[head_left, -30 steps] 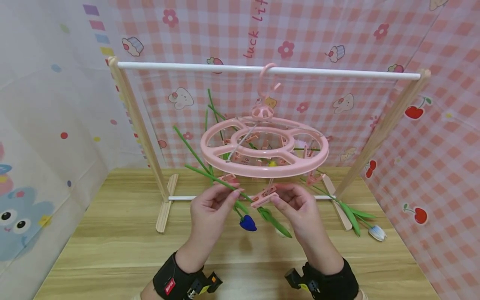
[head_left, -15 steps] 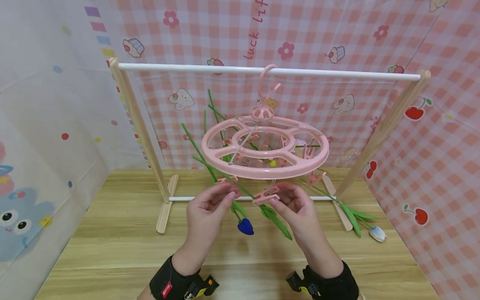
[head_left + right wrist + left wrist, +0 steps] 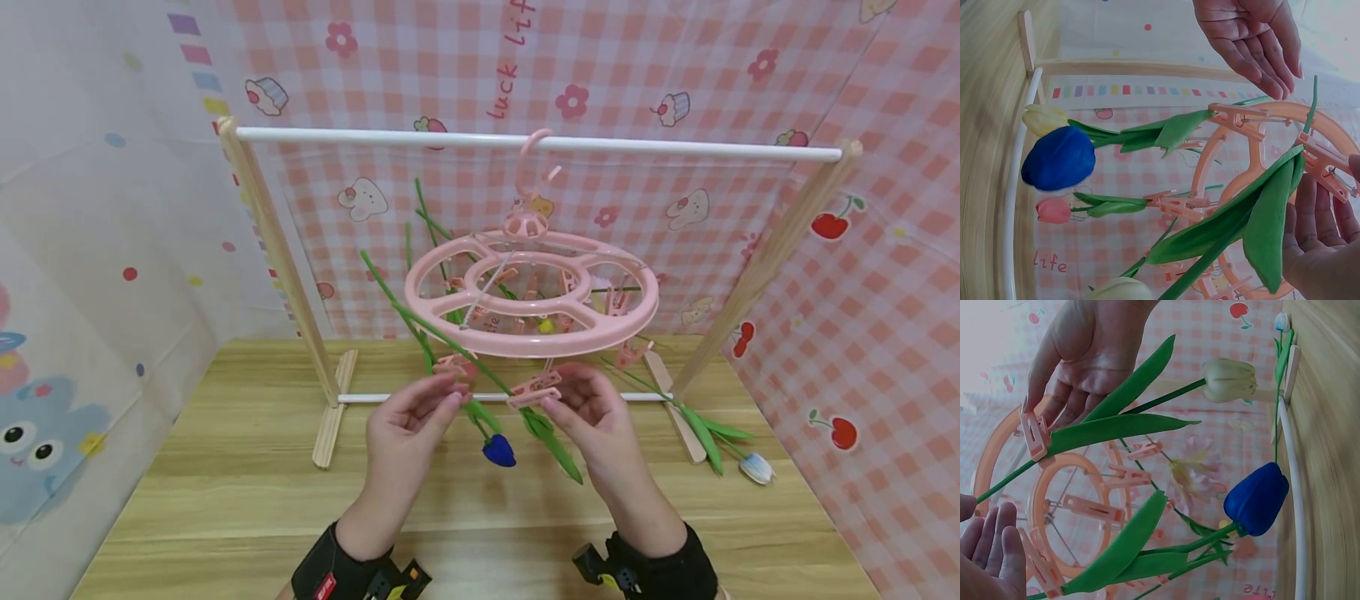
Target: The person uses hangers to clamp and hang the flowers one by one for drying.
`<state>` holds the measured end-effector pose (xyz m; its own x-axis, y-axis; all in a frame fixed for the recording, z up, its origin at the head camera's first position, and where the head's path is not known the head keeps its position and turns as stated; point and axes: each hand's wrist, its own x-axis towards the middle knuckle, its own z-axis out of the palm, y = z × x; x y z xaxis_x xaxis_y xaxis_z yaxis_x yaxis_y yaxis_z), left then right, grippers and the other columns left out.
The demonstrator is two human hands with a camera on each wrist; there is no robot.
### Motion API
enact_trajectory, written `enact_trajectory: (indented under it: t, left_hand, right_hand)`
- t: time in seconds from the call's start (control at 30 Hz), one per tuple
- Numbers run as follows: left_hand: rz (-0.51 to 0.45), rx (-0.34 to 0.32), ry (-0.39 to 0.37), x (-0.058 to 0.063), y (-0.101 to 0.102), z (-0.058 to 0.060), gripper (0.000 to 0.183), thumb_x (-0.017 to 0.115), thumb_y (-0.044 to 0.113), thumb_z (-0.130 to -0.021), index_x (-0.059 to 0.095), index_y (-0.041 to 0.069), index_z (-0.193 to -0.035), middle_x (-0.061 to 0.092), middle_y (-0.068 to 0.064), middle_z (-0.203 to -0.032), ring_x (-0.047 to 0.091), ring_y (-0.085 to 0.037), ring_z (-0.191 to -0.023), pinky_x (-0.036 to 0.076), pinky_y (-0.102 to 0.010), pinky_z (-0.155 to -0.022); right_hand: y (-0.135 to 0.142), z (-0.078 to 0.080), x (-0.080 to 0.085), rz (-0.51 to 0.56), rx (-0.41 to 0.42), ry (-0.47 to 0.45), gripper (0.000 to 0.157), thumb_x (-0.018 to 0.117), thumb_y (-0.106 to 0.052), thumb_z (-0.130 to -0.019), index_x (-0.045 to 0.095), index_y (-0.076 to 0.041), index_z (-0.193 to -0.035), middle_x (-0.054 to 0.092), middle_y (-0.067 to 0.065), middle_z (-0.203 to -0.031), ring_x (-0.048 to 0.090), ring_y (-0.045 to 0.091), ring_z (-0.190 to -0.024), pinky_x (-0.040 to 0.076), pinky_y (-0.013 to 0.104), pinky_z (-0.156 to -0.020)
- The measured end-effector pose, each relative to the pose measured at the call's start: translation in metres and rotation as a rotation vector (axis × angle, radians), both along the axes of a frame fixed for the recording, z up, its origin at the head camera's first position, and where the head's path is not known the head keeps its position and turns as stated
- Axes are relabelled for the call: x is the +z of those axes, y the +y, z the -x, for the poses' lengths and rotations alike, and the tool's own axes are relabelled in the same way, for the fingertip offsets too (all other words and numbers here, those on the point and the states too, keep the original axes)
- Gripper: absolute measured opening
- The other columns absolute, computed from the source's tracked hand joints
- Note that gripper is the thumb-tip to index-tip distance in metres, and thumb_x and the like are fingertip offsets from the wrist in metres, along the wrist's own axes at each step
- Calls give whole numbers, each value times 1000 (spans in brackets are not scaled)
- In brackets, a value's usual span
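Note:
My right hand [image 3: 600, 417] pinches a pink clip [image 3: 535, 389] hanging from the front of a round pink clip hanger [image 3: 525, 343]. In that clip's jaws sits the green stem of an artificial white tulip [image 3: 1229, 380], its bloom downward and its stem slanting up left. My left hand [image 3: 405, 429] is beside the stem, fingers relaxed and apart from it in the right wrist view. Near the left fingers, another clip [image 3: 1041, 562] holds a blue tulip [image 3: 498, 451] hanging head down. The white bloom is hidden in the head view.
The hanger hooks over the white bar [image 3: 375, 136] of a wooden-legged rack. More clipped flowers hang behind, among them a pink tulip [image 3: 1054, 210] and a yellow one [image 3: 1044, 119]. At right hangs a white-and-blue tulip [image 3: 756, 468]. A wooden table [image 3: 225, 500] lies below.
My left hand has let go of the white tulip's stem and drawn slightly left and down. My right hand stays at the clip, which has shifted a little. The blue tulip has swayed slightly.

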<state>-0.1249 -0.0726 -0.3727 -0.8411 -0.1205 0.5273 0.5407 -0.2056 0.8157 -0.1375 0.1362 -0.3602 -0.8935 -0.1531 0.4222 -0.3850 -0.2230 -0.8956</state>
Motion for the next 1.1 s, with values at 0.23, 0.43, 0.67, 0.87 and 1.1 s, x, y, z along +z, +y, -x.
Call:
enact_trajectory:
  t: [0.23, 0.43, 0.67, 0.87, 1.1]
  left_hand:
    - [23, 36, -22, -3, -4, -1, 24, 62, -3, -85, 60, -13, -107, 64, -24, -100, 63, -31, -87, 53, -35, -78]
    - [20, 131, 17, -4, -8, 1, 20, 60, -2, -87, 58, -13, -104, 65, -18, -94, 64, -24, -78, 55, -27, -72]
    - [-26, 171, 84, -6, -12, 5, 20, 59, -7, -86, 55, -16, -104, 63, -16, -90, 63, -21, -74, 55, -29, -69]
    - [-57, 193, 57, -9, -16, 7, 24, 60, -7, -85, 52, -17, -105, 62, -15, -92, 63, -22, -76, 55, -28, -71]
    - [-51, 226, 49, -10, -23, 8, 21, 59, -6, -86, 55, -9, -107, 58, -22, -94, 62, -26, -79, 55, -31, -73]
  right_hand:
    - [1, 1, -1, -29, -9, 27, 39, 55, 9, -87, 43, 8, -125, 57, 12, -111, 56, 23, -100, 50, 27, -85]
    - [4, 6, -8, -48, -3, 22, 48, 56, 8, -87, 41, 2, -132, 58, 10, -116, 54, 26, -105, 49, 29, -87]
    - [10, 10, -19, -111, -81, 2, 54, 57, 7, -87, 38, -2, -137, 59, 6, -119, 48, 24, -115, 41, 36, -96]
    - [19, 11, -27, -105, -152, 44, 51, 56, 9, -86, 40, 2, -134, 56, 7, -124, 46, 24, -118, 35, 33, -100]
    - [35, 9, -34, -48, -197, 96, 43, 51, 10, -89, 41, 6, -131, 54, 13, -126, 42, 27, -121, 31, 31, -102]
